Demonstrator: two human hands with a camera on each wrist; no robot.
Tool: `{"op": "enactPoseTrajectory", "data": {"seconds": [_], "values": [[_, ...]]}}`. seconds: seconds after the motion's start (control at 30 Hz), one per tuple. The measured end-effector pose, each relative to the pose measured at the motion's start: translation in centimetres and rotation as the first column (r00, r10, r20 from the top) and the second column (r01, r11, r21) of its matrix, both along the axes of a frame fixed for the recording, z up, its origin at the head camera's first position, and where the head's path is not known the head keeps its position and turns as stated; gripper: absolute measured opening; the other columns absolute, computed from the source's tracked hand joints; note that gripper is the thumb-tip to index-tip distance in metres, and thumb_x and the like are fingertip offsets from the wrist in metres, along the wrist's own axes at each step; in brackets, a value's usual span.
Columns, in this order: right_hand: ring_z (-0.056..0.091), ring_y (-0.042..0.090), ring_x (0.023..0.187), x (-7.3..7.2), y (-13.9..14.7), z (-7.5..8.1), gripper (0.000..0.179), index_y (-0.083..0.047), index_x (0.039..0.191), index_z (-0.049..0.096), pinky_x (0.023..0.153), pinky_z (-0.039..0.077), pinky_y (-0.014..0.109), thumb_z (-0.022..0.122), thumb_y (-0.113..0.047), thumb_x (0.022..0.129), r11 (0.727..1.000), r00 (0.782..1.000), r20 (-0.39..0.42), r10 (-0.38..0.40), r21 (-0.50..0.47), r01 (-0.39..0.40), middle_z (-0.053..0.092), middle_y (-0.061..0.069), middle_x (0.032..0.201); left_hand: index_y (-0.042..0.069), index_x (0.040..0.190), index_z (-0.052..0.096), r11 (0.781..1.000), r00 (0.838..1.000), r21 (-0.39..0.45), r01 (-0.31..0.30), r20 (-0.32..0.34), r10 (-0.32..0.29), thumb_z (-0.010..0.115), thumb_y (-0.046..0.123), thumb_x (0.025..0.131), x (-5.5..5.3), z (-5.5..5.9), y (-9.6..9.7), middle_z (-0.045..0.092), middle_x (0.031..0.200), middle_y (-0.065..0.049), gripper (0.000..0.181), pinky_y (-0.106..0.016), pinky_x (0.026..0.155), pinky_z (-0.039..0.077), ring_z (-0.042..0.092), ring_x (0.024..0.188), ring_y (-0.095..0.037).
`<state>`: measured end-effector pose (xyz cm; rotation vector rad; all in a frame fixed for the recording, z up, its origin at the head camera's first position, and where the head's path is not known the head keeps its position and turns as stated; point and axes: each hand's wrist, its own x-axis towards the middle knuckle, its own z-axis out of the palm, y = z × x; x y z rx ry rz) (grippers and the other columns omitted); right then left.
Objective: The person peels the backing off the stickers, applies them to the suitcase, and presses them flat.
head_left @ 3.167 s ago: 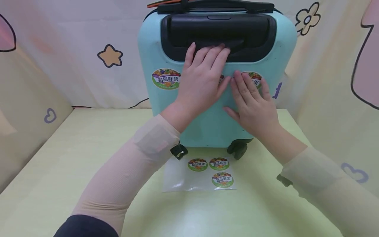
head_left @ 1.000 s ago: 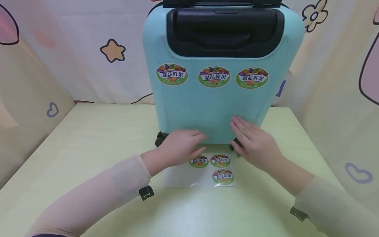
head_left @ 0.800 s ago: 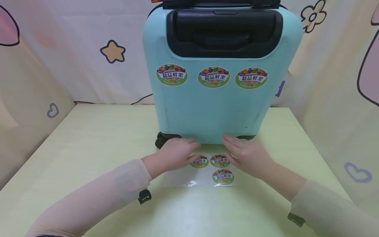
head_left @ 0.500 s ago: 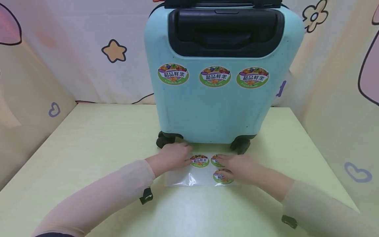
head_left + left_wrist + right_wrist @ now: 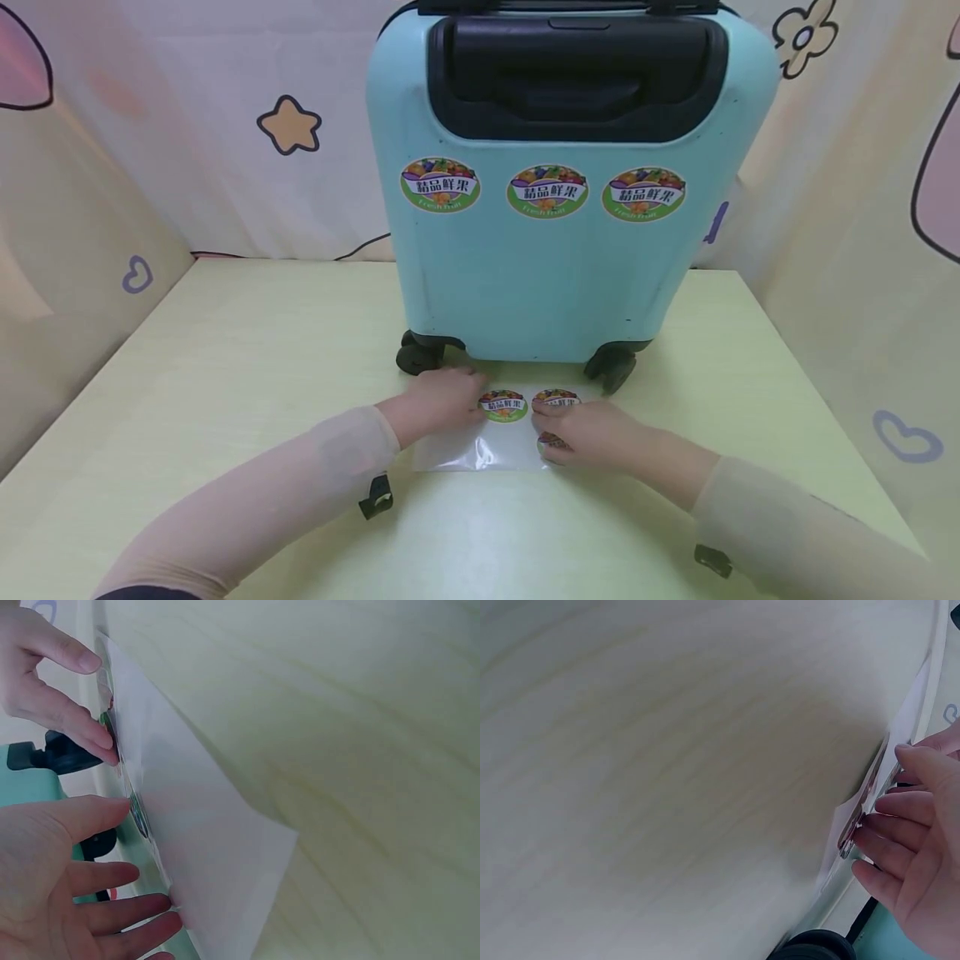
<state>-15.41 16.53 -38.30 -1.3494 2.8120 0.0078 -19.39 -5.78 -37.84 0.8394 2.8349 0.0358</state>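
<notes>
A white sticker sheet point(image 5: 450, 454) lies on the table in front of the suitcase, bearing a few oval fruit stickers point(image 5: 503, 406). My left hand point(image 5: 438, 404) rests at the sheet's left part, fingers spread and relaxed, thumb tip beside a sticker in the left wrist view. My right hand point(image 5: 603, 433) reaches over the right part, its fingertips on the stickers there and partly covering them. In the right wrist view its fingers point(image 5: 889, 851) extend along the sheet edge. A light blue suitcase point(image 5: 525, 283) stands upright behind, with three matching oval stickers point(image 5: 547, 192) in a row.
Black wheels point(image 5: 612, 365) of the suitcase sit just behind the sheet. A pale table point(image 5: 300, 333) spreads around it, bordered by a printed cloth point(image 5: 202, 167) at the back and sides. A dark cable point(image 5: 363, 246) runs along the rear edge.
Both hands have come down from the suitcase front to the sticker sheet. The right hand has moved lower and leftward onto the stickers; the left has settled at the sheet's left.
</notes>
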Motion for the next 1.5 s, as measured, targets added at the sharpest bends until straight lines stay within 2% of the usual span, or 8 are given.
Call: {"op": "enactPoseTrajectory", "data": {"seconds": [0.27,0.47,0.83,1.03,1.13,1.27,1.37,1.5], "values": [[0.066,0.02,0.073,0.3,0.0,-0.1,0.026,-0.006,0.105,0.063,0.052,0.047,0.031,0.058,-0.025,0.087,1.0,0.999,-0.043,0.002,0.019,-0.001,0.06,0.014,0.122,0.011,0.108,0.06,0.999,1.0,0.035,0.017,-0.022,-0.016,0.065,0.024,0.085,0.2,-0.1,0.1,0.059,0.094,-0.002,0.027,-0.033,0.068,0.048,0.055,0.083,-0.017],[0.065,0.018,0.067,0.5,-0.2,-0.2,0.025,-0.007,0.103,0.064,0.05,0.045,0.03,0.059,-0.024,0.086,1.0,0.998,-0.064,-0.012,0.021,0.013,0.061,0.012,0.121,0.009,0.108,0.061,0.998,0.999,0.06,0.019,-0.027,-0.017,0.069,0.017,0.082,0.3,-0.3,0.4,0.06,0.093,-0.004,0.029,-0.032,0.073,0.048,0.055,0.084,-0.018],[0.066,0.018,0.072,0.7,-0.1,-0.3,0.027,-0.007,0.104,0.063,0.05,0.045,0.03,0.061,-0.027,0.086,0.999,0.997,-0.072,-0.021,0.041,0.024,0.06,0.012,0.122,0.005,0.092,0.064,0.988,0.992,0.1,-0.119,0.048,0.115,0.075,0.022,0.075,0.2,-0.3,0.2,0.058,0.084,-0.003,0.026,-0.037,0.081,0.043,0.051,0.084,-0.02],[0.066,0.021,0.075,0.8,-0.2,0.0,0.029,-0.007,0.105,0.063,0.055,0.048,0.032,0.063,-0.028,0.086,0.997,0.999,-0.016,-0.047,0.057,0.048,0.058,0.013,0.125,0.005,0.095,0.063,0.966,0.971,0.191,-0.174,0.198,0.136,0.073,0.017,0.076,-0.5,-0.8,0.0,0.059,0.085,-0.002,0.023,-0.032,0.075,0.045,0.053,0.078,-0.018],[0.066,0.021,0.079,0.9,-0.5,0.0,0.021,-0.008,0.099,0.062,0.056,0.049,0.032,0.064,-0.023,0.084,0.998,0.998,0.001,-0.065,0.005,0.065,0.061,0.012,0.121,0.005,0.096,0.061,0.934,0.933,0.266,-0.238,0.329,0.144,0.069,0.013,0.079,-1.0,-1.1,-0.3,0.058,0.085,-0.002,0.021,-0.031,0.073,0.045,0.052,0.078,-0.017],[0.064,0.022,0.091,1.1,-1.2,0.0,0.023,-0.007,0.103,0.065,0.069,0.052,0.035,0.066,-0.021,0.084,0.985,0.993,-0.015,-0.116,-0.134,0.113,0.064,0.008,0.111,0.0,0.106,0.06,0.859,0.863,0.397,-0.324,0.495,0.097,0.067,0.011,0.08,-1.0,-0.8,-0.5,0.06,0.095,-0.005,0.03,-0.03,0.078,0.045,0.053,0.085,-0.017],[0.063,0.02,0.094,1.4,-1.9,0.1,0.03,-0.008,0.109,0.066,0.076,0.051,0.036,0.068,-0.025,0.084,0.953,0.985,-0.002,-0.173,-0.253,0.167,0.066,0.004,0.105,-0.002,0.11,0.059,0.768,0.772,0.489,-0.413,0.635,0.011,0.067,0.011,0.08,-0.5,-0.6,-0.4,0.061,0.096,-0.007,0.034,-0.027,0.073,0.048,0.057,0.081,-0.015],[0.064,0.015,0.087,1.8,-2.5,0.4,0.028,-0.011,0.103,0.068,0.072,0.051,0.032,0.07,-0.03,0.083,0.889,0.97,0.058,-0.236,-0.39,0.239,0.067,-0.001,0.098,-0.003,0.108,0.057,0.659,0.631,0.54,-0.523,0.765,-0.126,0.065,0.012,0.084,0.4,-0.6,0.0,0.064,0.085,-0.01,0.03,-0.027,0.057,0.051,0.063,0.066,-0.016]]}}
